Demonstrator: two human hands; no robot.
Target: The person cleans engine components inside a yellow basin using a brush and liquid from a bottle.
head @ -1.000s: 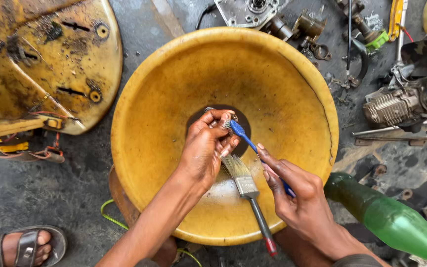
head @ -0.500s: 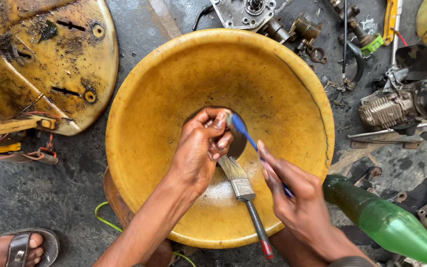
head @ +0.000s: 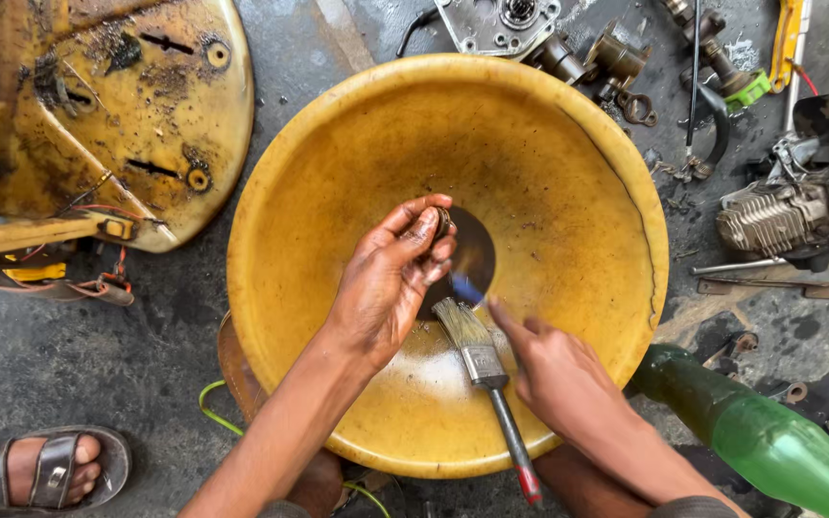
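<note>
A wide yellow basin (head: 290, 182) sits on the ground with a dark round patch (head: 477, 251) at its bottom and a little liquid near the front. Over the middle of it, my left hand (head: 390, 278) pinches a small metal ring-like part (head: 443, 223) at its fingertips. My right hand (head: 554, 374) is just right of it and grips a thin blue-handled brush (head: 467, 288), which is blurred and points up under the left hand. A flat paintbrush (head: 480, 353) with a dark, red-tipped handle lies in the basin between the two hands.
A green plastic bottle (head: 769, 436) lies at the lower right. Engine parts (head: 789, 216) and loose metal pieces (head: 616, 58) crowd the right and top. A dirty yellow panel (head: 98, 115) lies at the left. A sandalled foot (head: 50, 470) is at the lower left.
My right hand has drawn the blue brush down and left, so its tip now sits under the left hand's fingers. The left hand still holds the small part.
</note>
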